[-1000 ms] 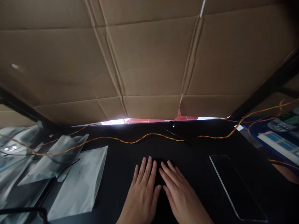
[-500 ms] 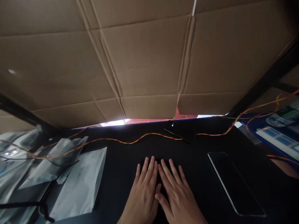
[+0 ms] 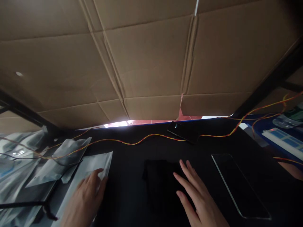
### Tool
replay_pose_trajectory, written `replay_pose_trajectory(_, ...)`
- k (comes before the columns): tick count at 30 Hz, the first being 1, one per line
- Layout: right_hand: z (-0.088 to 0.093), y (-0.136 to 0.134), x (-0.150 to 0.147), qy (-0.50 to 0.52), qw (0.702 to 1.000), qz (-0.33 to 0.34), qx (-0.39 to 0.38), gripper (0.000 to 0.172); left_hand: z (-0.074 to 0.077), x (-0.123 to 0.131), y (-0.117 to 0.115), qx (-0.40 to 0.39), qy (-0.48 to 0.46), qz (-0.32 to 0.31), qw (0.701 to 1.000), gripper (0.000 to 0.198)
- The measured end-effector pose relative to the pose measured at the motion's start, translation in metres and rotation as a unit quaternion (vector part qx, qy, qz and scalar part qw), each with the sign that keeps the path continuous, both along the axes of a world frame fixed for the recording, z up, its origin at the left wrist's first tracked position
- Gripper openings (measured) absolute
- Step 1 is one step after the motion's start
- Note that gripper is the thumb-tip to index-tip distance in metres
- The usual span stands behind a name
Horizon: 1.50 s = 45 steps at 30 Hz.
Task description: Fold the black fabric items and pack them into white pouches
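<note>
My left hand (image 3: 85,197) is over a flat, frosted plastic bag (image 3: 79,175) on the left. Its fingers are bent, with a gap between thumb and forefinger, and I see no firm hold on the bag. In the middle lies a black, folded, soft-looking item (image 3: 157,183), hard to tell from the black surface beneath. At its right side is my right hand (image 3: 196,195), fingers spread and holding nothing; whether the fingertips touch the item is unclear.
A large phone-like slab (image 3: 240,186) lies to the right, and a smaller black phone (image 3: 182,131) at the back. A red-yellow wire (image 3: 129,143) crosses the black table (image 3: 127,189). More plastic bags (image 3: 56,160) crowd the left. Cardboard (image 3: 151,63) rises behind; a bottle (image 3: 287,119) stands right.
Both hands have lifted off the black item and parted. The left moved left onto the frosted bag; the right moved a little to the right. The black item is now uncovered.
</note>
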State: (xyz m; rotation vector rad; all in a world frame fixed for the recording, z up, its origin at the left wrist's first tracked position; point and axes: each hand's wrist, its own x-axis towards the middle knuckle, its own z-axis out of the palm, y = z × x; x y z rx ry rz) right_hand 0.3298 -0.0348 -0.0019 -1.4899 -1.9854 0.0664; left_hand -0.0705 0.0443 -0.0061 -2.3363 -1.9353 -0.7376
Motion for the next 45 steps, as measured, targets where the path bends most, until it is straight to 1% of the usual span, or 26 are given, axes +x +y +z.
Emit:
replay_pose_trajectory(2,0.003,0.003,-0.007,0.001,1.000,0.012,0.013,0.045,0.002,0.017,-0.002,-0.026,-0.032,-0.037,0.998,0.023)
replay_pose_trajectory(5,0.014,0.011,-0.027,-0.002,0.998,0.051,0.045,0.038,0.007,0.055,-0.010,-0.063,-0.060,-0.107,0.990,0.023)
replay_pose_trajectory(8,0.022,0.020,-0.059,-0.004,0.989,0.121,0.082,0.030,0.017,0.090,-0.023,-0.087,-0.128,-0.163,0.974,0.033)
replay_pose_trajectory(10,0.022,0.023,-0.079,0.015,0.987,0.133,0.093,0.028,0.027,0.105,-0.029,-0.088,-0.169,-0.175,0.966,0.042)
replay_pose_trajectory(11,0.021,0.023,-0.086,0.023,0.987,0.133,0.092,0.026,0.033,0.109,-0.030,-0.086,-0.183,-0.169,0.965,0.044)
replay_pose_trajectory(14,0.016,0.021,-0.094,0.023,0.988,0.136,0.065,0.025,0.045,0.110,-0.031,-0.087,-0.226,-0.128,0.962,0.040)
replay_pose_trajectory(16,0.015,0.021,-0.091,0.013,0.989,0.136,0.063,0.030,0.047,0.106,-0.029,-0.106,-0.247,-0.120,0.956,0.041)
replay_pose_trajectory(18,0.017,0.022,-0.088,0.005,0.988,0.136,0.079,0.036,0.043,0.102,-0.030,-0.126,-0.255,-0.136,0.949,0.050)
replay_pose_trajectory(22,0.022,0.029,-0.085,0.011,0.984,0.155,0.089,0.027,0.024,0.104,-0.036,-0.158,-0.295,-0.158,0.929,0.085)
replay_pose_trajectory(24,0.022,0.032,-0.085,0.027,0.983,0.160,0.090,0.028,0.017,0.108,-0.039,-0.147,-0.337,-0.161,0.916,0.093)
replay_pose_trajectory(26,0.021,0.033,-0.083,0.046,0.980,0.161,0.108,0.032,0.016,0.113,-0.041,-0.130,-0.377,-0.157,0.903,0.092)
replay_pose_trajectory(28,0.017,0.032,-0.081,0.058,0.978,0.162,0.121,0.034,0.021,0.115,-0.041,-0.116,-0.407,-0.145,0.894,0.089)
replay_pose_trajectory(30,0.013,0.031,-0.078,0.053,0.978,0.167,0.115,0.037,0.028,0.114,-0.041,-0.102,-0.425,-0.107,0.893,0.083)
replay_pose_trajectory(31,0.010,0.031,-0.076,0.043,0.979,0.174,0.101,0.038,0.031,0.113,-0.040,-0.080,-0.431,-0.077,0.895,0.080)
replay_pose_trajectory(33,0.006,0.029,-0.071,0.022,0.980,0.189,0.059,0.037,0.036,0.106,-0.037,-0.025,-0.424,-0.023,0.905,0.071)
replay_pose_trajectory(35,0.006,0.028,-0.065,0.016,0.979,0.201,0.022,0.028,0.040,0.098,-0.034,0.025,-0.361,-0.008,0.932,0.060)
replay_pose_trajectory(37,0.010,0.027,-0.057,0.031,0.979,0.201,0.014,0.017,0.041,0.092,-0.029,0.059,-0.259,-0.040,0.963,0.045)
replay_pose_trajectory(38,0.013,0.027,-0.052,0.035,0.980,0.197,0.017,0.017,0.042,0.090,-0.027,0.071,-0.208,-0.066,0.973,0.037)
replay_pose_trajectory(39,0.015,0.027,-0.048,0.031,0.980,0.195,0.018,0.022,0.042,0.090,-0.025,0.085,-0.166,-0.095,0.978,0.031)
replay_pose_trajectory(40,0.016,0.027,-0.043,0.016,0.980,0.198,0.016,0.030,0.042,0.091,-0.023,0.099,-0.135,-0.122,0.978,0.028)
replay_pose_trajectory(42,0.014,0.026,-0.035,-0.033,0.978,0.207,0.000,0.056,0.041,0.093,-0.019,0.120,-0.100,-0.159,0.975,0.027)
replay_pose_trajectory(43,0.010,0.025,-0.033,-0.053,0.977,0.208,-0.006,0.066,0.039,0.095,-0.018,0.124,-0.090,-0.165,0.974,0.027)
replay_pose_trajectory(44,0.004,0.024,-0.032,-0.066,0.977,0.203,-0.007,0.070,0.037,0.096,-0.017,0.127,-0.083,-0.166,0.974,0.028)
replay_pose_trajectory(45,-0.003,0.022,-0.031,-0.069,0.979,0.191,-0.002,0.068,0.035,0.097,-0.016,0.126,-0.078,-0.167,0.975,0.028)
